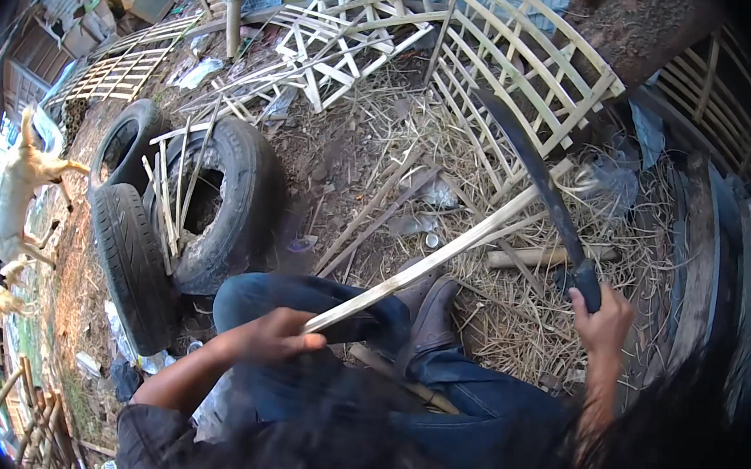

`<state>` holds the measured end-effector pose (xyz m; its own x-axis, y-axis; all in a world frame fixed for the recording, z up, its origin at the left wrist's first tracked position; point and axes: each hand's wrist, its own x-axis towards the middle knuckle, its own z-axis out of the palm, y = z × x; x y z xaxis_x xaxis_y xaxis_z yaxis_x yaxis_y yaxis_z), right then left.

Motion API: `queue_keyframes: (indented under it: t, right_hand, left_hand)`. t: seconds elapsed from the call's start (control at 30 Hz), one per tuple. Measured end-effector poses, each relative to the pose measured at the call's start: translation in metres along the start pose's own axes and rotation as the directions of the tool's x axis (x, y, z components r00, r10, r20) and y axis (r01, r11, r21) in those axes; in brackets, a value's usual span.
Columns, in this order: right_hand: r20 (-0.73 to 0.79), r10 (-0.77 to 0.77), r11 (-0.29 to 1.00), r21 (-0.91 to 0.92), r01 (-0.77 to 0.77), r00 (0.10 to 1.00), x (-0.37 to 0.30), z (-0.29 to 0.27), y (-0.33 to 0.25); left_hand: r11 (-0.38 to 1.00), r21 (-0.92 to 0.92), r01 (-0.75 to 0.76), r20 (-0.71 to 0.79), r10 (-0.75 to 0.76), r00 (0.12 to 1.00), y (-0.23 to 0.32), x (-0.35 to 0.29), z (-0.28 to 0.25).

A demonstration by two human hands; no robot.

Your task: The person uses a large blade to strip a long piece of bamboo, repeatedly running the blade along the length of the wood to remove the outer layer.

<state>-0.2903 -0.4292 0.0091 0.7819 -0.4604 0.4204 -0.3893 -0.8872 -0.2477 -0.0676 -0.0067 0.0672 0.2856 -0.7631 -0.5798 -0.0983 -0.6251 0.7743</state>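
Note:
My left hand point(273, 334) is closed round the near end of a long pale bamboo strip point(426, 264), which slants up and away to the right. In my right hand point(605, 319) is the black handle of a machete point(525, 154) with a long, dark, slightly curved blade pointing far and left. The blade crosses the strip near its far end; whether they touch I cannot tell. My legs in blue jeans point(486, 396) are bent beneath, with a dark boot point(435, 316) on the ground below the strip.
Old tyres point(240, 196) stand at left, with thin strips leaning on one. Woven bamboo lattice panels point(534, 61) lie at the far side. Shavings point(518, 336) and a short bamboo piece point(552, 257) cover ground at right. A pale dog point(27, 182) stands far left.

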Motion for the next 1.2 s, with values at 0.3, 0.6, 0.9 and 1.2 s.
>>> queue_keyframes:
  t: [0.3,0.6,0.9,1.2]
  right_hand:
    - [-0.032,-0.001,1.000,-0.024,0.000,0.999,-0.006,0.002,0.003]
    - [-0.087,-0.323,0.940,0.089,0.330,0.942,0.015,-0.010,-0.060]
    - [-0.093,0.001,0.994,0.106,0.009,0.996,0.024,0.006,-0.043]
    - [-0.009,-0.248,0.893,0.385,0.232,0.969,0.051,0.085,-0.136]
  left_hand:
    - [0.999,0.040,-0.034,-0.053,0.036,0.998,-0.007,-0.006,-0.012]
    - [0.978,-0.145,-0.150,-0.058,0.143,0.988,-0.006,0.006,0.010]
    - [0.933,-0.350,0.080,-0.014,-0.091,0.996,-0.036,-0.027,0.003]
    - [0.948,-0.117,0.296,-0.535,-0.311,0.785,-0.105,-0.118,0.023]
